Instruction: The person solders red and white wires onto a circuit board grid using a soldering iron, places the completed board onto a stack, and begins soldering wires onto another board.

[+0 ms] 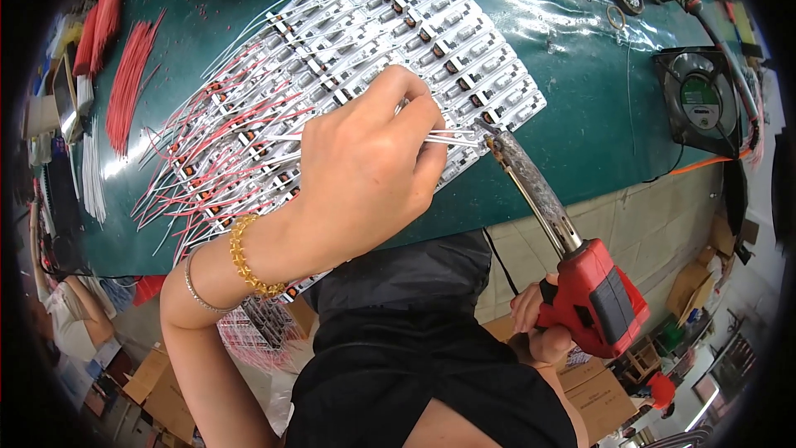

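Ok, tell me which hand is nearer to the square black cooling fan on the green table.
Right. The right hand, gripping the red soldering gun, sits below the square black cooling fan; the left hand rests farther away on the white circuit boards, holding white wires.

I see only one view, from the camera on the person's head, looking steeply down and close over the green table (580, 108). The fisheye bends the table edge, dark corners frame the picture, and the person's forearms enter from the lower edge, with the floor below
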A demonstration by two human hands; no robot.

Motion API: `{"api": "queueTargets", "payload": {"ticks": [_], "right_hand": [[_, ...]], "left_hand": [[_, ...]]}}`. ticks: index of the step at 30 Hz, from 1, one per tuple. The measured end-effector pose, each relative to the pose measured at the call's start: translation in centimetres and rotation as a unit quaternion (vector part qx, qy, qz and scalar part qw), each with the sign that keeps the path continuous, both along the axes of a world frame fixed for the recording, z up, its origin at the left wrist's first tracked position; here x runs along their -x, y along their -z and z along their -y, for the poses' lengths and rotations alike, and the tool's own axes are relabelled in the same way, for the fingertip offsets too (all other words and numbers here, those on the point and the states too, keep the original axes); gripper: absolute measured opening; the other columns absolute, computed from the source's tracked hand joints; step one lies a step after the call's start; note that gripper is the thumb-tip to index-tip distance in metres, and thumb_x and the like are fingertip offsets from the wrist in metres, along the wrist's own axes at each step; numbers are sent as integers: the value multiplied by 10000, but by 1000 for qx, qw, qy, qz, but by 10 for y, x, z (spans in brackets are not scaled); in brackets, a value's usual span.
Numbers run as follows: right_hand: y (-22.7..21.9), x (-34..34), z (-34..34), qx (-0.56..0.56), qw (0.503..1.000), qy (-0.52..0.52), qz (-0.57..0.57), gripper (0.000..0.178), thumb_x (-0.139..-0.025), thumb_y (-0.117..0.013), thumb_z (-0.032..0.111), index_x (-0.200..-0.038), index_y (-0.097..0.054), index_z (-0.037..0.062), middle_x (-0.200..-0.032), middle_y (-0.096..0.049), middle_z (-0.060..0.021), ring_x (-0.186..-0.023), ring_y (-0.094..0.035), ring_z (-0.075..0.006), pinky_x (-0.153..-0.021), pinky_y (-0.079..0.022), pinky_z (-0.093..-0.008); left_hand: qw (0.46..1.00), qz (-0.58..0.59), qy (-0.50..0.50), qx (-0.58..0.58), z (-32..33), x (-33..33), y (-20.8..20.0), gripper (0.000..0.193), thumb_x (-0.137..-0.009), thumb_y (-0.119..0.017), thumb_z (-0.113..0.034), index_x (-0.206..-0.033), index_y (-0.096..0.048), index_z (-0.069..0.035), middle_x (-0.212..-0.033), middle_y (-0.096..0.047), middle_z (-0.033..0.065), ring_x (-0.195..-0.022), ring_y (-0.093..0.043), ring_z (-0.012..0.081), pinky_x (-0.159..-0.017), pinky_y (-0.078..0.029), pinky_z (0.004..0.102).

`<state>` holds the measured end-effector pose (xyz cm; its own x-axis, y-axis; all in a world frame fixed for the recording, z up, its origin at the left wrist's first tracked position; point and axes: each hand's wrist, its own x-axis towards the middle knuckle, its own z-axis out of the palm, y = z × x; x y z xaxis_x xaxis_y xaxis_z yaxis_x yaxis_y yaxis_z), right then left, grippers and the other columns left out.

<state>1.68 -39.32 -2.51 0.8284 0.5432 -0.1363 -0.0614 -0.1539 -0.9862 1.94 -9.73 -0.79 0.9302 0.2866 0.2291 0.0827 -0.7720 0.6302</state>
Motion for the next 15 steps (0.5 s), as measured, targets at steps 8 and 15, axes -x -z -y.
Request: {"api": "queueTargets", "payload": {"ticks": [8, 15], "right_hand": [[-6, 2, -18, -45, 997, 64, -26, 875, -744, -575, 664, -1214, -408, -56, -469, -406, 30, -380, -438, -115, -439, -386, -243], [-13, -3, -28, -96, 994, 53, -28, 839, -798, -534, 638, -1223, -381, -69, -473, -414, 19, -372, -434, -116, -430, -393, -244]], "left_hand": [[999, 24, 28, 16, -2, -1, -4, 140, -710, -684, -10, -799, -576, -20, -802, -559, 74, -574, -564, 216, -485, -435, 286], [994, 100, 30, -20, -8, 1, 6, 116, -733, -617, 1, -815, -534, -2, -813, -541, 114, -590, -544, 298, -534, -444, 356]]}}
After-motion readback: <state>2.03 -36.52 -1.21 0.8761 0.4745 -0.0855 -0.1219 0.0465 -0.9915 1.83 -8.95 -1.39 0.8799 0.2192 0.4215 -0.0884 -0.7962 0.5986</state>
